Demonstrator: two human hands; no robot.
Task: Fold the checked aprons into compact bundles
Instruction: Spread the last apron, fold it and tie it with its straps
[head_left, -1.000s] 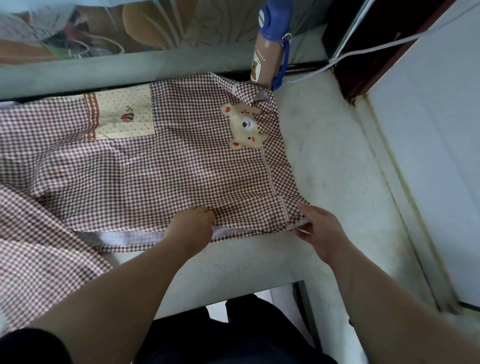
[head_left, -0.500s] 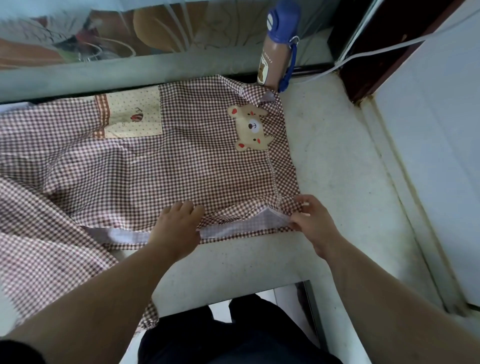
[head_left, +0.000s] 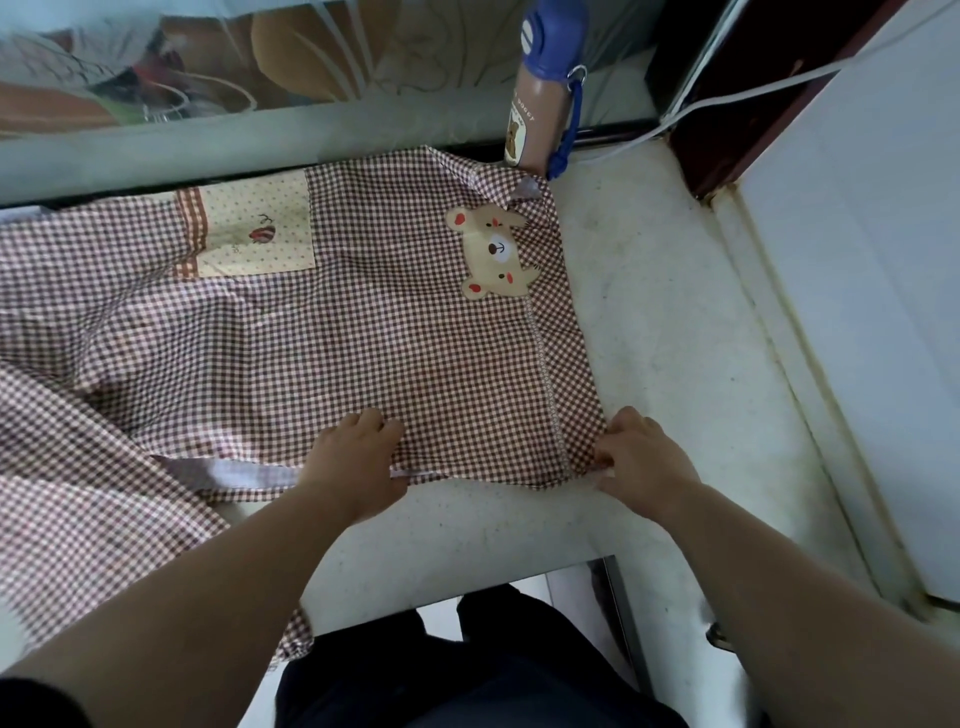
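A pale, speckled stone tabletop (head_left: 654, 322) runs back to a grey-green sill (head_left: 260, 148), above which a frosted glass pane (head_left: 322, 52) carries a brown and green leaf pattern. At the right, a dark brown wooden frame (head_left: 737, 130) meets a plain pale wall panel (head_left: 872, 312), and a white cable (head_left: 779, 82) crosses both in soft, even light.

apron (head_left: 363, 338): matt checked cloth | counter (head_left: 675, 322): smooth speckled stone | bottle (head_left: 537, 124): glossy plastic

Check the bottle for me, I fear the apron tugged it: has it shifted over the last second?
No. The bottle stands where it did, against the grey ledge beside the white cable, at the apron's far corner.
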